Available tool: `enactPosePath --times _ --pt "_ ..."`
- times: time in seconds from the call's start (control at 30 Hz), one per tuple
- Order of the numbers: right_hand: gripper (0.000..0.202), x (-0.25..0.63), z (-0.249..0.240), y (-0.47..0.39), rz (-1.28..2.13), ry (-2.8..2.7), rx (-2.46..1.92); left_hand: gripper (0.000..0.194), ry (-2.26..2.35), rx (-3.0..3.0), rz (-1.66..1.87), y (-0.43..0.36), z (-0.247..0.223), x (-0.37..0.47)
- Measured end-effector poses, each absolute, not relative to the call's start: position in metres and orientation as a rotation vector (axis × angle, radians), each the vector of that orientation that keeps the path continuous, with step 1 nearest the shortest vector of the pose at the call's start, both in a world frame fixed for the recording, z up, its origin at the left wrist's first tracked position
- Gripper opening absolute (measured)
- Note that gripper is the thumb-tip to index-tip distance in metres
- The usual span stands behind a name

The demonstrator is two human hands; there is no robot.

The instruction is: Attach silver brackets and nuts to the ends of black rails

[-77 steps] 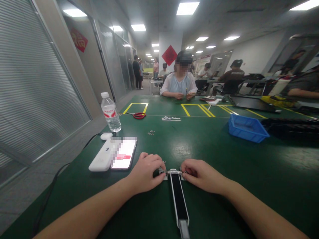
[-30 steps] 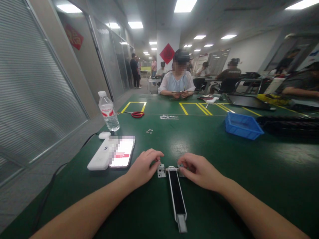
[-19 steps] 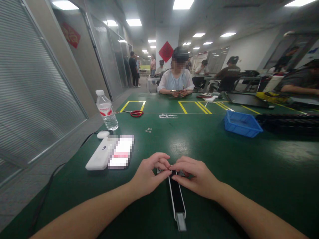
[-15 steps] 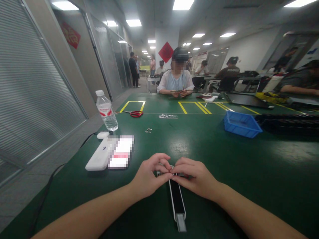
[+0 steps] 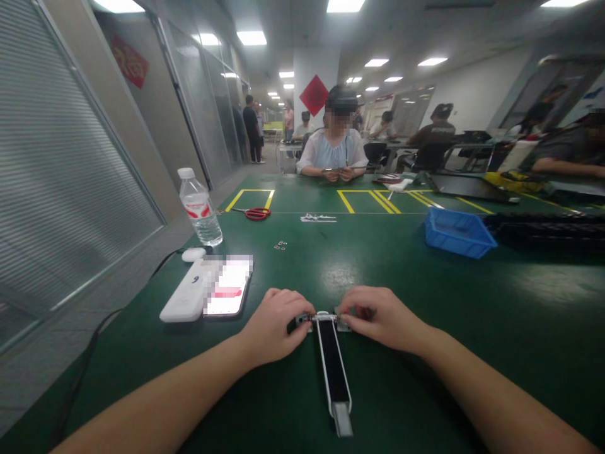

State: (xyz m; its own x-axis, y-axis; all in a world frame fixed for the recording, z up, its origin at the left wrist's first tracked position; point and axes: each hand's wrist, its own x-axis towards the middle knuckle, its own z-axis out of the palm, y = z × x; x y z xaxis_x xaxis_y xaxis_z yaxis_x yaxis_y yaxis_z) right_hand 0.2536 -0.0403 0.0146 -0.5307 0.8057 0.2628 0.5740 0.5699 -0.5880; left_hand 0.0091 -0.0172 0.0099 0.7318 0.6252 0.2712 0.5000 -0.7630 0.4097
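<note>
A long narrow black piece with a white rim lies on the green table, with a flat grey metal tab sticking out at its near end. Across its far end runs a silver metal crosspiece. My left hand pinches a small metal bracket at the left end of this crosspiece. On the other side, my right hand has thumb and fingers closed on a similar metal bracket. The fingertips partly cover both brackets.
A water bottle, a white power bank and a phone stand at the left. Beyond are red-handled scissors, several tiny metal parts and white strips. A blue bin sits right. Someone sits opposite.
My hands were together over the far end of the black piece; they have parted, one to each side. The metal crosspiece and brackets now show between them.
</note>
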Motion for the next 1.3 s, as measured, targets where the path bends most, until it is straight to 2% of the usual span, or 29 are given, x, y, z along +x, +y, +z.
enactPosePath --times 0.47,0.6,1.3 --pt "0.002 0.2565 0.0075 -0.0359 0.722 -2.258 -1.220 0.018 0.887 2.695 0.513 -0.0168 0.0088 0.0082" --pt "0.013 0.2557 0.0062 -0.0361 0.751 -2.250 -1.245 0.018 0.884 2.698 0.518 -0.0164 0.0071 0.0078" --pt "0.010 0.2562 0.0042 -0.0362 0.586 -2.289 -1.272 0.017 0.899 2.692 0.483 -0.0169 0.0077 0.0082"
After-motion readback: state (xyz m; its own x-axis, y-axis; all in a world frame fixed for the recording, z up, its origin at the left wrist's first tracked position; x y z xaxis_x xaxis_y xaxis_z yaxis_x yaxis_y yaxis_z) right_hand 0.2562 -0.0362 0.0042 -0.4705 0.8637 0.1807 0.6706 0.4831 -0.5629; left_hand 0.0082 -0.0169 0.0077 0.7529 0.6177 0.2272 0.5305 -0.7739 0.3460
